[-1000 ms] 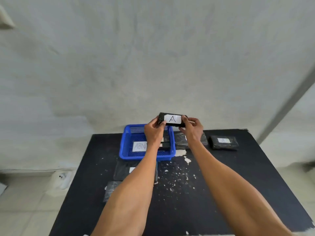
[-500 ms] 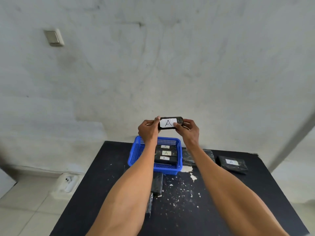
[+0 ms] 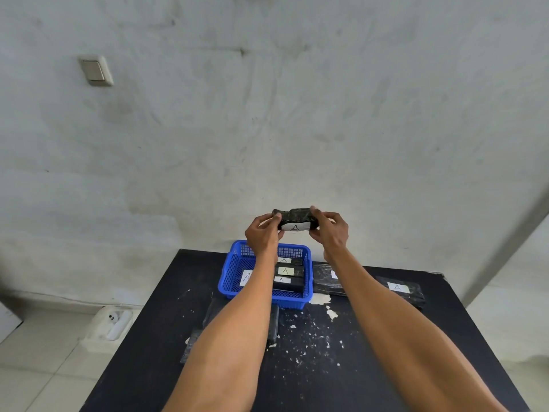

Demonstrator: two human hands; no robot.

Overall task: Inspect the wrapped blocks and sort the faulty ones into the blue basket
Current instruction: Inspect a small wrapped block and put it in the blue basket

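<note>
The block (image 3: 295,220), wrapped in black with a white "A" label facing the camera, is held in the air above the basket's far rim, in front of the wall (image 3: 297,114) and clear of everything below it. The left hand (image 3: 261,234) pinches its left end and the right hand (image 3: 331,233) its right end, the fingers (image 3: 276,217) of each curled and clamped on the wrap, leaving the label and the long top edge uncovered. Beneath, the basket (image 3: 234,288) sits at the far edge of the tabletop (image 3: 356,367), close to the wall; three blocks (image 3: 286,272) lie along its right side, labels up, and a white sheet (image 3: 246,276) lies on its floor, partly hidden by the left forearm. Just right of the basket two more blocks (image 3: 399,289) lie flat near the far edge, the nearer one partly behind the right forearm. Dark wrapped pieces (image 3: 190,346) lie under the left forearm near the left edge. White flakes (image 3: 320,298) dot the middle of the tabletop, whose near half between the forearms carries only these. A switch (image 3: 95,71) is on the wall high at left, and a white socket (image 3: 114,322) lies on the floor by the tabletop's left edge
</note>
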